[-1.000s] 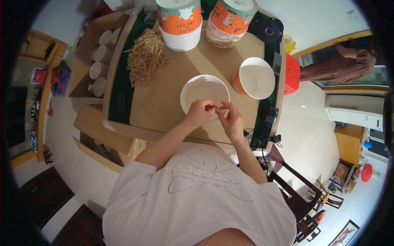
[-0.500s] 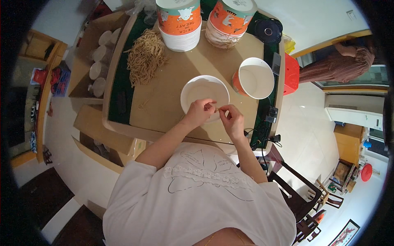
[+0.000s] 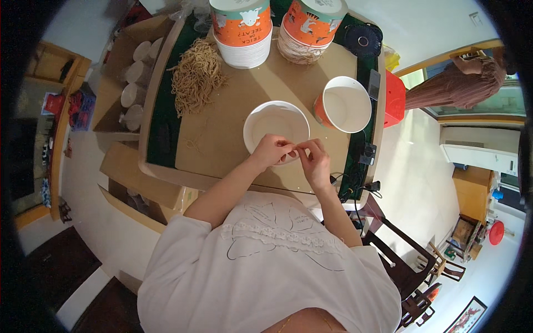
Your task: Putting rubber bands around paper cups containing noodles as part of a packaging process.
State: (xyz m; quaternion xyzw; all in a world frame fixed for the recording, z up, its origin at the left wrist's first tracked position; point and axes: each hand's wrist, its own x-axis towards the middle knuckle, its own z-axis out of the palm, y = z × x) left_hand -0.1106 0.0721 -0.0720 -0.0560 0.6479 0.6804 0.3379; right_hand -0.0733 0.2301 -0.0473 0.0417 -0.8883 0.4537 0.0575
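A white paper bucket point(image 3: 276, 105) stands upright at the table's front, its open mouth toward me. Over its near right rim my left hand point(image 3: 273, 150) and my right hand point(image 3: 314, 161) meet, fingertips almost touching. Both are closed in a pinch; whatever is between them is too small and covered to make out. Right of this bucket sits another open paper bucket point(image 3: 347, 105), orange outside and white inside, tilted in view. A tangled heap of tan twine cords point(image 3: 197, 76) lies at the far left of the brown board point(image 3: 216, 141).
Two upside-down stacks of orange printed buckets, a left stack point(image 3: 244, 34) and a right stack point(image 3: 308, 33), stand at the back. A phone point(image 3: 374, 85), black cables point(image 3: 348, 186) and a red stool point(image 3: 394, 100) line the right side. Cardboard boxes point(image 3: 141, 186) flank the left; another person point(image 3: 466, 86) is at far right.
My fingertips have drawn closer together, covering a small yellowish bit that showed between them. The near bucket has barely shifted. At far right, the other person has moved slightly.
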